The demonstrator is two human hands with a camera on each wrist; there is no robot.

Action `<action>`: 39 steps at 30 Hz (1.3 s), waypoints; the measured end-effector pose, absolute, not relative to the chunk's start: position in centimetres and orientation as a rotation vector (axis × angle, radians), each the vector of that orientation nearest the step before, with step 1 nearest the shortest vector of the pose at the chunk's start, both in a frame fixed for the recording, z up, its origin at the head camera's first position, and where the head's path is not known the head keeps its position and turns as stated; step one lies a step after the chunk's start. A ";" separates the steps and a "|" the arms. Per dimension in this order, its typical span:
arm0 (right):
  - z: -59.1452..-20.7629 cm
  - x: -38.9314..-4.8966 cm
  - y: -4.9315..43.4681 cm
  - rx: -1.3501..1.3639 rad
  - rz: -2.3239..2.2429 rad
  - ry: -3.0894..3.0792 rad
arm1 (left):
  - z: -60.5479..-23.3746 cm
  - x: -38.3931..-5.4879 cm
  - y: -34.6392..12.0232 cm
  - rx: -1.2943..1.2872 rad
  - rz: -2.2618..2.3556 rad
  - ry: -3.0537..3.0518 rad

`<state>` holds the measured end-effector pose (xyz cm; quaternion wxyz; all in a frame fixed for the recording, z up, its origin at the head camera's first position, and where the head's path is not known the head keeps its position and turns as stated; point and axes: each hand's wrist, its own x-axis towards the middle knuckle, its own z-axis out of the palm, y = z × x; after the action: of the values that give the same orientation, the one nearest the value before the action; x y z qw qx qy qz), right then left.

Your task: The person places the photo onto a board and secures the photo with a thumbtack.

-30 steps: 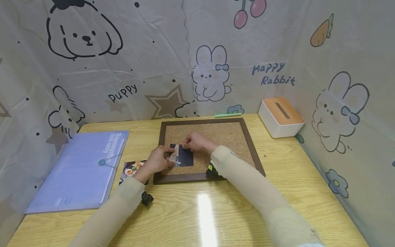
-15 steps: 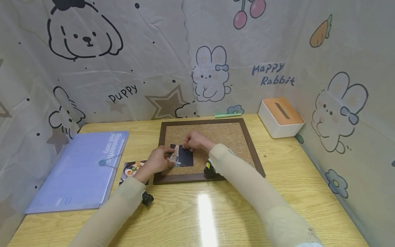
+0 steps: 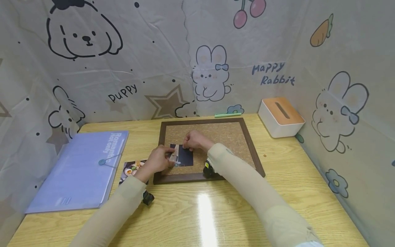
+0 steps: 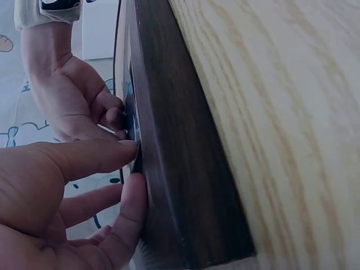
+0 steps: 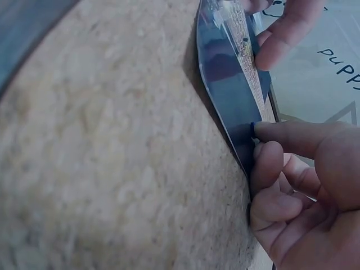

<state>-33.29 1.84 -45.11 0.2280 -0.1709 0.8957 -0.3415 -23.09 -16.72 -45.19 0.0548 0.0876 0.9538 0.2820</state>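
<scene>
A dark postcard-like photo (image 3: 186, 158) with a pale building on its left part lies on a brown-framed cork board (image 3: 228, 144). My left hand (image 3: 158, 160) presses the photo's left side, index finger and thumb spread apart. At the photo's top edge, my right hand (image 3: 197, 140) pinches a small dark blue push pin (image 5: 253, 130) between thumb and index finger, the other fingers curled. The right wrist view shows the photo (image 5: 225, 84) bowed slightly off the cork. From the left wrist view, the board's dark frame (image 4: 174, 146) hides most of the photo.
Partly under the left forearm lies a food photo (image 3: 129, 169). A blue document folder (image 3: 80, 171) sits at the left. Behind the board is a green pen (image 3: 227, 115); a white tissue box (image 3: 281, 118) with a wooden lid stands at the back right.
My right wrist and forearm have shifted slightly left, while the fingertips stay at the photo's top edge. The left hand and the photo keep their places.
</scene>
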 end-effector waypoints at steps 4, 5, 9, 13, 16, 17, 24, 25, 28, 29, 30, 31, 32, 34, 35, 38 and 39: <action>-45.2 -33.3 1.9 -0.499 -0.950 2.456 | -45.1 -23.1 -16.6 0.262 0.803 2.908; -45.2 -33.3 2.0 -0.513 -0.955 2.453 | -45.0 -23.1 -16.5 0.259 0.794 2.908; -45.1 -33.1 2.6 -0.574 -0.974 2.444 | -45.0 -23.1 -16.5 0.251 0.776 2.910; -44.9 -32.8 3.3 -0.647 -0.985 2.431 | -45.2 -23.0 -16.6 0.229 0.800 2.904; -44.6 -32.5 4.0 -0.669 -0.988 2.440 | -45.2 -22.9 -16.9 0.195 0.858 2.888; -44.5 -32.3 4.2 -0.666 -0.997 2.440 | -45.1 -22.9 -16.9 0.184 0.882 2.882; -43.1 -31.4 6.1 -0.676 -1.030 2.454 | -44.7 -22.6 -17.7 0.173 1.097 2.812; -43.0 -31.3 6.5 -0.677 -1.028 2.462 | -44.7 -22.5 -17.8 0.181 1.116 2.810; -42.7 -31.1 7.4 -0.682 -1.003 2.502 | -44.4 -22.2 -18.2 0.191 1.171 2.808; -42.6 -31.0 7.8 -0.682 -1.002 2.505 | -44.3 -22.2 -18.3 0.190 1.180 2.810; -42.6 -30.9 8.1 -0.682 -1.000 2.511 | -44.2 -22.1 -18.4 0.183 1.190 2.808; -42.5 -30.9 8.4 -0.681 -0.996 2.517 | -44.2 -22.0 -18.6 0.175 1.193 2.808; -42.4 -30.8 8.8 -0.678 -0.996 2.520 | -44.1 -22.0 -18.8 0.160 1.201 2.804; -42.2 -30.7 9.5 -0.680 -1.003 2.521 | -44.0 -21.8 -19.1 0.130 1.221 2.788; -42.1 -30.7 9.8 -0.687 -0.999 2.534 | -43.9 -21.7 -19.3 0.120 1.230 2.781; -41.8 -30.6 11.0 -0.712 -1.002 2.566 | -43.6 -21.4 -19.9 0.091 1.260 2.765; -41.7 -30.5 11.4 -0.711 -1.000 2.578 | -43.5 -21.2 -20.1 0.086 1.265 2.762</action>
<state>-30.51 11.35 -41.67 0.1428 -0.2464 0.8938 -0.3465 -21.25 -20.09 -43.51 0.0513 0.0282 0.9076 0.4158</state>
